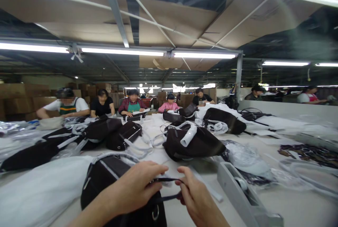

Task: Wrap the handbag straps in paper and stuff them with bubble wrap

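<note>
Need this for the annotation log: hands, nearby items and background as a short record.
left hand: pinches a narrow dark strap
right hand: holds the same strap
nearest bag: black fabric bag with a silver-coloured metal ring, beneath the left hand
right side: long grey box-shaped device on the white table
background: people beyond more black bags

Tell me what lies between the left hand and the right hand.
In the head view, two stretches of thin black strap cross the gap between the left hand and the right hand.
</note>
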Demonstrator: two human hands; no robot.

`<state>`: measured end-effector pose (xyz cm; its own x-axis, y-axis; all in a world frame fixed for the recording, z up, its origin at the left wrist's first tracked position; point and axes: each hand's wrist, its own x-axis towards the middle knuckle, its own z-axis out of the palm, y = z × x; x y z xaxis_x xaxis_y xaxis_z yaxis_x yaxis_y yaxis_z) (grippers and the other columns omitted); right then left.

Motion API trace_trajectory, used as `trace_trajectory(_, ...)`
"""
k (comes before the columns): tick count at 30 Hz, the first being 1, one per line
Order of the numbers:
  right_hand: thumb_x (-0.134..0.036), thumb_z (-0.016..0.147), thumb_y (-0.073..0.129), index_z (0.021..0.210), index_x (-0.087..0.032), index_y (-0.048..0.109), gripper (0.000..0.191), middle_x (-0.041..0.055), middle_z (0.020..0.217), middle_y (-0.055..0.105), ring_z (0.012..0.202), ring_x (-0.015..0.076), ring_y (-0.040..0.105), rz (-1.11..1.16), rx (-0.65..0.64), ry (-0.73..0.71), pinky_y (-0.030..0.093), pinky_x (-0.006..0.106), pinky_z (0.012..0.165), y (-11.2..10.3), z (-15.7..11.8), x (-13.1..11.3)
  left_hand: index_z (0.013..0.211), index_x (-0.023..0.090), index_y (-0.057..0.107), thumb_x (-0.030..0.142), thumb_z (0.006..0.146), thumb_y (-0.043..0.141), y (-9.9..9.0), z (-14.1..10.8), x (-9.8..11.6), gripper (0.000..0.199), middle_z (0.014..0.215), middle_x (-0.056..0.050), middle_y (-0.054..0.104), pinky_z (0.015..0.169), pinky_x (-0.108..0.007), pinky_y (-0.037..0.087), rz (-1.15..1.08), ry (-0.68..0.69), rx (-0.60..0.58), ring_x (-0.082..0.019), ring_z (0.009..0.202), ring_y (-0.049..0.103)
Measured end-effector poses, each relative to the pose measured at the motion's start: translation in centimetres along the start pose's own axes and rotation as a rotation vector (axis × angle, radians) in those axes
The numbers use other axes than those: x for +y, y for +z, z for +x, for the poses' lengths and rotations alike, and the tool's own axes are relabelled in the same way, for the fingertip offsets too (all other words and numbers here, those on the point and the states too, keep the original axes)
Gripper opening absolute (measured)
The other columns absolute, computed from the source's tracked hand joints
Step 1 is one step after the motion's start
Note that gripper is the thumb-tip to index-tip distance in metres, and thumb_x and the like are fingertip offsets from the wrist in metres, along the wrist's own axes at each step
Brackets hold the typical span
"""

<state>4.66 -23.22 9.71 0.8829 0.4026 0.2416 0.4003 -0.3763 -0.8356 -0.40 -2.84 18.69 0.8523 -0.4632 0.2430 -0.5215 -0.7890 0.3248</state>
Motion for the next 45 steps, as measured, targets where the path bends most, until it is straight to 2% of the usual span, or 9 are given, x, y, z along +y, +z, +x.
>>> trace_trajectory(4,-0.008,0.092,0.037,0.105,-0.015,0.062,0.03,0.0139,0.083,0.075,0.081,0.0303,0.072,-0.552,-0.028,0.09,0.046,0.037,0.069,0.0,-0.4,-0.1,0.124,0.022,0.065,0.005,0.086,0.056,2.8,0.3,-1.0,0.043,0.117,-0.008,0.069,0.101,-0.038,0.045,0.064,-0.006,0.004,-0.026,0.112,0.06)
trace_trajectory(7,-0.01,0.086,0.047,0.087,-0.02,0.068,0.023,0.0088,0.084,0.073,0.084,0.0292,0.069,-0.532,0.036,-0.036,0.044,0.036,0.071,-0.9,-0.5,0.0,0.118,0.021,0.068,0.007,0.091,0.053,3.8,0.7,-1.8,0.034,0.109,-0.007,0.07,0.095,-0.034,0.046,0.021,0.044,0.052,-0.023,0.104,0.061)
trace_trajectory(11,-0.018,0.083,0.063,0.073,-0.021,0.066,0.011,-0.0015,0.07,0.065,0.073,0.0183,0.064,0.313,0.063,-0.087,0.049,0.031,0.072,-1.6,-0.1,-0.4,0.115,0.022,0.068,0.017,0.098,0.049,4.1,0.9,-2.5,0.025,0.102,-0.005,0.07,0.09,-0.032,0.045,-0.047,0.103,0.087,-0.022,0.099,0.061)
trace_trajectory(15,-0.021,0.061,0.092,0.082,-0.023,0.069,0.031,-0.0059,0.073,0.07,0.068,0.0127,0.068,1.327,0.074,0.161,0.058,0.034,0.081,-0.5,0.7,-1.3,0.121,0.024,0.064,0.026,0.103,0.042,4.3,0.2,-2.4,0.029,0.107,-0.004,0.07,0.093,-0.032,0.044,-0.135,0.138,0.165,-0.021,0.1,0.06)
trace_trajectory(22,-0.003,0.049,0.096,0.082,-0.014,0.074,0.041,-0.0005,0.073,0.075,0.067,0.0108,0.072,1.789,0.137,0.334,0.061,0.035,0.087,0.1,1.2,-1.3,0.126,0.023,0.061,0.063,0.091,0.058,3.7,-0.7,-2.3,0.054,0.112,-0.007,0.068,0.096,-0.037,0.044,-0.134,0.22,0.144,-0.026,0.101,0.058)
trace_trajectory(28,-0.021,0.05,0.098,0.088,-0.024,0.078,0.043,-0.001,0.076,0.076,0.073,0.0132,0.072,1.425,0.183,0.143,0.058,0.027,0.079,-0.4,-1.2,0.3,0.111,0.022,0.068,0.029,0.081,0.078,3.9,-0.1,-2.2,0.032,0.108,-0.005,0.069,0.1,-0.038,0.043,-0.127,0.141,0.131,-0.025,0.103,0.058)
trace_trajectory(34,-0.03,0.087,0.073,0.099,-0.025,0.078,0.014,0.0052,0.085,0.075,0.079,0.0192,0.072,0.406,0.405,-0.303,0.058,0.027,0.074,0.8,-3.3,3.9,0.083,0.021,0.063,0.016,0.094,0.055,5.9,0.2,-2.6,0.014,0.091,-0.003,0.066,0.107,-0.041,0.037,-0.03,0.274,0.166,-0.022,0.101,0.059)
trace_trajectory(41,-0.046,0.077,0.081,0.145,-0.027,0.052,0.076,0.0175,0.127,0.068,0.106,0.0335,0.07,-0.204,0.426,-0.651,0.061,0.037,0.087,1.4,-4.4,6.5,0.086,0.024,0.061,0.017,0.098,0.046,6.3,-0.2,-3.1,0.02,0.089,0.001,0.069,0.104,-0.033,0.04,0.034,0.404,0.215,-0.019,0.094,0.062)
trace_trajectory(45,-0.037,0.086,0.074,0.147,-0.028,0.048,0.066,0.0153,0.125,0.071,0.109,0.0329,0.07,-0.329,0.336,-0.646,0.058,0.036,0.092,1.7,-4.1,5.7,0.085,0.023,0.059,0.017,0.098,0.046,6.3,-0.1,-2.6,0.019,0.09,-0.001,0.069,0.105,-0.034,0.04,0.036,0.383,0.199,-0.019,0.096,0.062)
